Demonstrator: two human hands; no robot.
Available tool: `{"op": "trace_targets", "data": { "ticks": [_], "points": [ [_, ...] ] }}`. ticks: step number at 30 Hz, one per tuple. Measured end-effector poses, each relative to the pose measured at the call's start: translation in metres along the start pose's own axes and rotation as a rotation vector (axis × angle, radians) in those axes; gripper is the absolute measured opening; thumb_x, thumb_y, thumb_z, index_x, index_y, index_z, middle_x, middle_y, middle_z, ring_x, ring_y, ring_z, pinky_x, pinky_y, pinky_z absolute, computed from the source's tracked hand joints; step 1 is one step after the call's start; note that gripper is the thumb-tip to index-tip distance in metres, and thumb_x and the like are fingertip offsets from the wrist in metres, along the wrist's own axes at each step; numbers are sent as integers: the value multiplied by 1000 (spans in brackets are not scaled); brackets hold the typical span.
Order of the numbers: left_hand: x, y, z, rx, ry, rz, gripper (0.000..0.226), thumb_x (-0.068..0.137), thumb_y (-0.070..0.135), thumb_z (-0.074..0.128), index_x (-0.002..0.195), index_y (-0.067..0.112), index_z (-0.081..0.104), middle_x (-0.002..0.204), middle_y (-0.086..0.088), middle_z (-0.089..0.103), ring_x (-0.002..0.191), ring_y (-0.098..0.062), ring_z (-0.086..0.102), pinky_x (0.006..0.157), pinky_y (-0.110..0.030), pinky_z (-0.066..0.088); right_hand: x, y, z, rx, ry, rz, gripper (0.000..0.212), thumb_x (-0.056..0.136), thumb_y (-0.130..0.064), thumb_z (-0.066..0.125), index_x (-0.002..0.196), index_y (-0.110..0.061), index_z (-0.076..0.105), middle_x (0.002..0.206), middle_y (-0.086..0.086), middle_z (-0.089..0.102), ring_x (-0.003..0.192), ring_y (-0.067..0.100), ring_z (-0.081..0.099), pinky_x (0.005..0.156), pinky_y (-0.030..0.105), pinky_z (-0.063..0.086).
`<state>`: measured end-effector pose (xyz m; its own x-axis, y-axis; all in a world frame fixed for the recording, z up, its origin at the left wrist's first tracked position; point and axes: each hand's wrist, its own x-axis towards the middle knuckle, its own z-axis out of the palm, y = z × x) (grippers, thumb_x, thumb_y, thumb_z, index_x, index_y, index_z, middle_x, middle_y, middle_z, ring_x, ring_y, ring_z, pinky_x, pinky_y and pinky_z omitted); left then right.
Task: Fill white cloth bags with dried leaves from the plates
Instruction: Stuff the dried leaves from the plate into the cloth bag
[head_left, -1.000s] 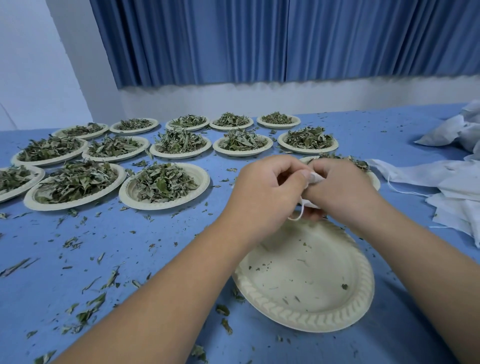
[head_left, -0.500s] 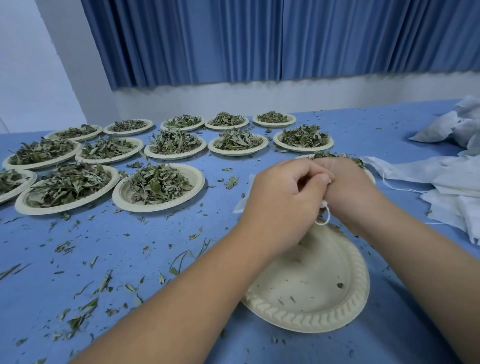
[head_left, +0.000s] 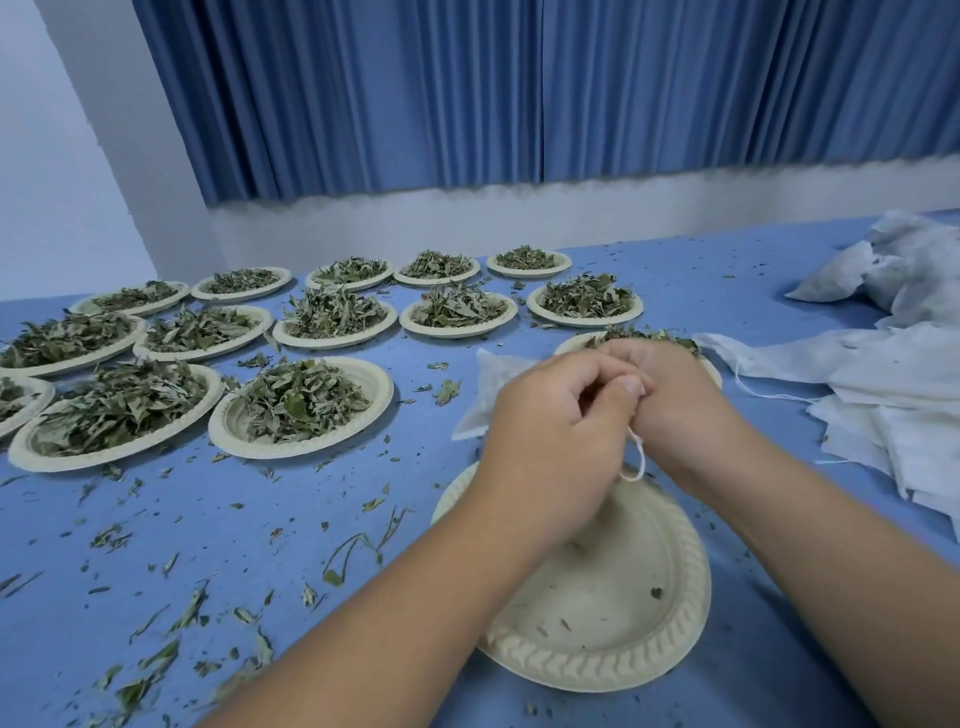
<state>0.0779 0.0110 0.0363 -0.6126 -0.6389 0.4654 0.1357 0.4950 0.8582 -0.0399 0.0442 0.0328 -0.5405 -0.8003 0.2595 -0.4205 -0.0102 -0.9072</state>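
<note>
Bringing the left hand (head_left: 550, 415) and the right hand (head_left: 680, 400) together knuckle to knuckle, just above the far rim of a nearly bare plate (head_left: 597, 670) holding only a few crumbs. Curling the fingers of both hands and pinching the mouth of the white cloth bag (head_left: 485, 387) between them, with the exact grip hidden where the hands are meeting. Letting the body of the bag stick out to the left behind the left hand, low over the blue table (head_left: 156, 519), touching it or not being impossible to tell. Dangling a loop of white drawstring (head_left: 639, 460) from between the two hands down toward the bare plate. Working beside a full plate (head_left: 376, 387) of dried leaves (head_left: 298, 402) on the left and another leaf plate (head_left: 571, 347) partly hidden behind the right hand, with rows of heaped plates (head_left: 457, 332) lying beyond. Working with a pile of flat white bags (head_left: 883, 395) off to the right, well apart from the hands, and with loose leaf scraps (head_left: 358, 551) scattered over the table in front.
</note>
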Motion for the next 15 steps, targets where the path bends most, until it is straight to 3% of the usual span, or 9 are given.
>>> {"op": "trace_targets", "data": {
  "ticks": [2, 3, 7, 11, 15],
  "points": [
    [3, 0, -3, -10, 5, 6, 22, 91, 9, 60, 77, 23, 70, 65, 17, 63, 56, 0, 57, 61, -16, 43, 3, 3, -2, -8, 47, -13, 28, 67, 5, 54, 54, -20, 57, 52, 1, 57, 55, 16, 49, 55, 30, 40],
    [4, 0, -4, 16, 11, 18, 21, 92, 10, 60, 78, 23, 70, 65, 18, 62, 59, -2, 58, 64, -17, 44, 4, 3, -2, 7, 49, -12, 30, 69, 6, 55, 57, -21, 60, 55, 1, 61, 56, 16, 52, 55, 32, 43],
    [6, -7, -8, 90, 66, 1, 22, 94, 13, 57, 81, 28, 67, 76, 9, 65, 73, -18, 63, 72, -31, 50, 7, 1, -12, 262, 26, 63, 23, 69, -6, 63, 86, -19, 72, 85, 9, 73, 76, 23, 69, 72, 40, 56],
    [15, -6, -9, -11, 168, -147, 22, 95, 14, 56, 80, 26, 67, 59, 4, 65, 57, -11, 59, 55, -18, 46, 8, 6, -21, 379, 122, 103, 26, 76, 4, 63, 93, -14, 69, 97, 13, 70, 81, 22, 70, 71, 32, 58],
    [35, 10, 1, -59, 150, -153, 16, 95, 16, 57, 83, 18, 68, 59, 0, 65, 60, -15, 59, 59, -22, 48, 5, 1, -41, 624, 80, 111, 24, 82, 6, 57, 99, -8, 68, 100, 18, 69, 79, 22, 68, 72, 32, 56]
  ]
}}
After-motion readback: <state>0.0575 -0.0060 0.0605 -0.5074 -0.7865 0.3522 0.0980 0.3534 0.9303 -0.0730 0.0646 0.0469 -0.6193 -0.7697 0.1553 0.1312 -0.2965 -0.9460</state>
